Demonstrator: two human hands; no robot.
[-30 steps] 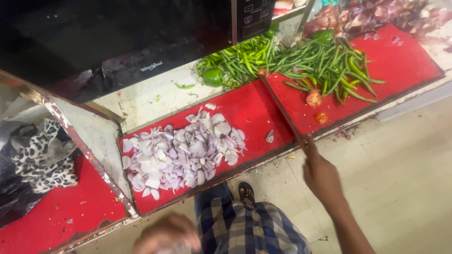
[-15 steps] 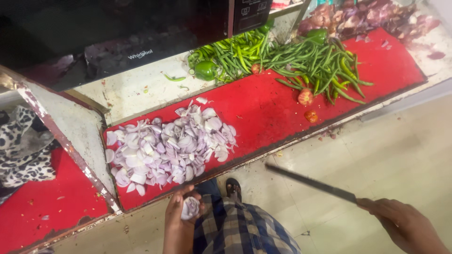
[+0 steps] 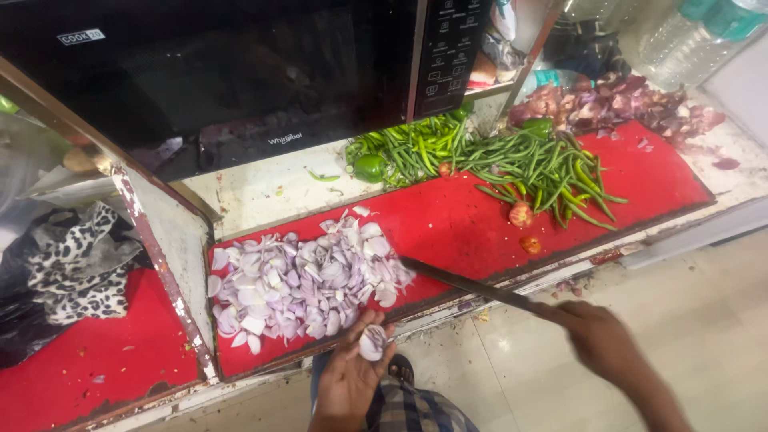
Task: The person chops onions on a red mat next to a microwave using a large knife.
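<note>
Left hand (image 3: 350,376) cupping onion half (image 3: 372,342); right hand (image 3: 598,336) clenched on knife (image 3: 472,284); sliced onion pile (image 3: 308,280), green chillies (image 3: 512,164) beyond on red surface (image 3: 456,228).

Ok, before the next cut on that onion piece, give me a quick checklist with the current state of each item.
1. Onion piece seated in the left hand: ok, it rests on the palm near the fingers.
2. Knife gripped by the right hand: ok, fist closed on the handle.
3. Blade clear of the left hand's fingers: ok, the tip sits by the sliced onion pile, apart from the hand.
4. Room on the red board for new slices: ok, bare surface right of the pile.
5. Green chillies out of the cutting path: ok, farther back and right.
6. Blade edge facing: cannot tell, blurred.
</note>
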